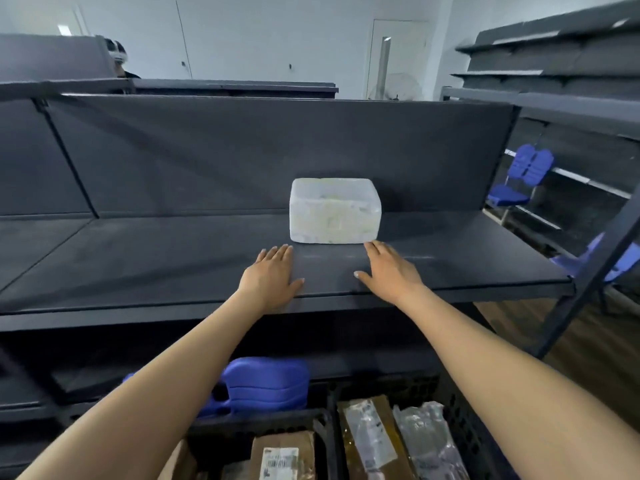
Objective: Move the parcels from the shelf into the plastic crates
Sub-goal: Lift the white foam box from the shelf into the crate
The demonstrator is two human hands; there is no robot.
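Note:
A white wrapped parcel (335, 211) stands alone on the dark grey shelf (138, 261), near its back panel. My left hand (272, 277) is stretched over the shelf with fingers apart, its fingertips just short of the parcel's lower left corner. My right hand (389, 270) is open too, its fingertips at the parcel's lower right corner. Neither hand holds anything. Below the shelf, two black plastic crates (330, 407) sit side by side. The left one holds a brown labelled parcel (282, 455); the right one holds a brown parcel (372, 441) and a clear-bagged parcel (429, 441).
A blue plastic chair back (265, 384) shows under the shelf behind the crates. More blue chairs (519, 178) stand at the right beside another dark shelving unit (571, 64). A person's head (117, 57) shows behind the shelving at far left. A door (394, 57) is in the back wall.

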